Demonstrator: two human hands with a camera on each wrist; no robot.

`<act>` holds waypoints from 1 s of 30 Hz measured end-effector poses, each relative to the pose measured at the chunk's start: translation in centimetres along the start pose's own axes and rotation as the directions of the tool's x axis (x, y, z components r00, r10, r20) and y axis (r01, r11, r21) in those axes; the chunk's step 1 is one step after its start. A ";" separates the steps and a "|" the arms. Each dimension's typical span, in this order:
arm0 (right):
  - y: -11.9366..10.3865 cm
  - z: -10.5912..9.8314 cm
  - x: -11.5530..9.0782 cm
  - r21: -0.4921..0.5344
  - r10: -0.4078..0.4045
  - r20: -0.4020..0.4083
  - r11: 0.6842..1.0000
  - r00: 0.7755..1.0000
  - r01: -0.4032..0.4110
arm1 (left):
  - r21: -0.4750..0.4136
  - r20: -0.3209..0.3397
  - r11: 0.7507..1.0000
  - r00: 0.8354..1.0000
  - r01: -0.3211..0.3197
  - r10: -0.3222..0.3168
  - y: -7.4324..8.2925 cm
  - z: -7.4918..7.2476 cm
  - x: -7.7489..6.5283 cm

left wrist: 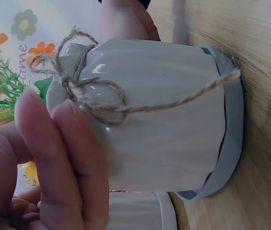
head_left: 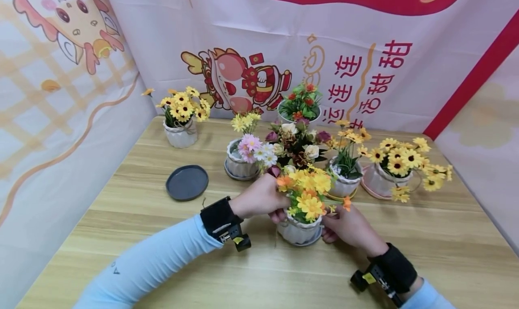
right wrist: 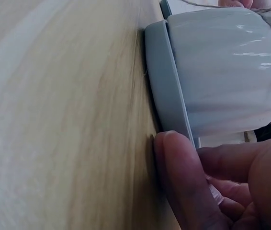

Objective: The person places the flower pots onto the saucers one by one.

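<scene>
A white ceramic pot with yellow and orange flowers stands upright on a blue-grey saucer. Twine is tied in a bow below its rim. My left hand grips the pot's upper rim from the left, fingers against the outer wall; its thumb is partly hidden by the flowers. On the other side, my right hand pinches the saucer's edge, with a fingertip low by the tabletop.
Behind stand potted pink and white flowers, dark roses, red flowers and yellow flowers at right. More yellow flowers stand at back left. A dark round saucer lies on the wooden table.
</scene>
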State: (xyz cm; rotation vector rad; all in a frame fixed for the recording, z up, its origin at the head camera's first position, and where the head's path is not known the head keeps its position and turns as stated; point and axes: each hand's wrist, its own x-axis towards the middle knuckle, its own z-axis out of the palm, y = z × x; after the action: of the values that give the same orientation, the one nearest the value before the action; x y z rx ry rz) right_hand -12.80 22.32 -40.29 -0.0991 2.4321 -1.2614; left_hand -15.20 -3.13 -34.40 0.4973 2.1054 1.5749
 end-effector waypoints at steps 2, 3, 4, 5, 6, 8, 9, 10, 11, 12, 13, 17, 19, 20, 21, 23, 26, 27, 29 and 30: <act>-0.1 0.1 0.0 -0.024 0.020 -0.004 1.000 1.000 -0.020 | -0.002 -0.001 1.000 1.000 0.030 -0.030 -0.1 0.1 0.1; -0.1 0.2 0.0 -0.025 0.022 -0.005 0.999 1.000 -0.022 | -0.006 -0.002 0.999 0.999 0.034 -0.034 -0.2 0.2 0.1; -0.2 0.2 0.0 -0.023 0.021 -0.004 1.000 1.000 -0.021 | -0.007 -0.003 0.999 0.999 0.037 -0.037 -0.3 0.2 0.2; -0.2 0.3 0.0 -0.011 0.018 -0.003 1.000 1.000 -0.018 | -0.001 -0.002 0.999 0.999 0.034 -0.034 -0.5 0.2 0.2; -0.2 0.3 0.0 0.011 0.018 -0.002 1.000 1.000 -0.018 | 0.001 -0.001 1.000 1.000 0.030 -0.030 -0.6 0.3 0.3; -0.2 0.4 0.0 0.047 0.012 0.005 0.999 1.000 -0.012 | 0.014 -0.002 1.000 1.000 0.021 -0.021 -0.9 0.3 0.3; -0.2 0.4 0.1 0.055 0.016 0.007 0.998 1.000 -0.016 | 0.019 0.000 1.000 1.000 0.019 -0.019 -1.0 0.3 0.3; -0.2 0.4 0.1 0.065 0.023 0.006 0.998 1.000 -0.023 | 0.024 0.003 1.000 1.000 0.016 -0.016 -1.1 0.2 0.3; -0.2 0.4 0.1 0.075 0.027 0.008 0.997 1.000 -0.028 | 0.029 0.007 1.000 1.000 0.011 -0.011 -1.2 0.2 0.3; -0.1 0.4 0.1 0.077 0.035 0.008 0.996 0.999 -0.036 | 0.025 0.010 1.000 1.000 0.007 -0.008 -1.2 0.2 0.2; -0.1 0.4 0.1 0.076 0.037 0.010 0.996 0.999 -0.038 | 0.026 0.012 1.000 1.000 0.001 -0.001 -1.2 0.2 0.2; -0.1 0.4 0.1 0.085 0.049 0.010 0.995 0.999 -0.050 | 0.008 0.036 1.000 0.999 -0.001 0.000 -1.4 0.0 -0.3; -0.2 0.5 0.1 0.083 0.046 0.008 0.995 0.999 -0.046 | 0.010 0.052 1.000 0.999 0.003 -0.004 -1.5 -0.1 -0.6; -0.2 0.5 0.1 0.083 0.046 0.009 0.995 0.999 -0.046 | 0.013 0.062 1.000 0.998 0.008 -0.009 -1.6 -0.2 -0.7; -0.2 0.5 0.0 0.082 0.048 0.009 0.995 0.999 -0.048 | 0.018 0.070 1.000 0.997 0.010 -0.011 -1.7 -0.3 -0.8; -0.2 0.5 0.0 0.080 0.052 0.006 0.995 0.999 -0.052 | 0.034 0.087 0.999 0.996 0.015 -0.018 -1.9 -0.5 -1.1; -0.1 0.5 -0.1 0.078 0.050 0.006 0.996 0.999 -0.051 | 0.047 0.101 0.999 0.994 0.024 -0.029 -2.4 -1.0 -1.5; -0.1 0.5 -0.1 0.077 0.046 0.006 0.996 0.999 -0.046 | 0.054 0.099 0.998 0.995 0.021 -0.026 -2.5 -1.3 -1.7; 0.0 0.4 -0.1 0.078 0.039 0.002 0.996 0.999 -0.039 | 0.059 0.077 0.998 0.997 0.013 -0.018 -2.9 -2.0 -2.2; 0.0 0.4 -0.2 0.076 0.036 0.000 0.996 0.999 -0.036 | 0.062 0.058 0.998 0.998 0.008 -0.011 -3.0 -2.5 -2.5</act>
State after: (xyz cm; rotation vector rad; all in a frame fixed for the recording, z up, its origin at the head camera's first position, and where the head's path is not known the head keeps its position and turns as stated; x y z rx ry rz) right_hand -12.49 22.01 -40.44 -0.0329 2.3737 -1.3363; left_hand -14.54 -7.30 -36.37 0.5470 2.1145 1.4755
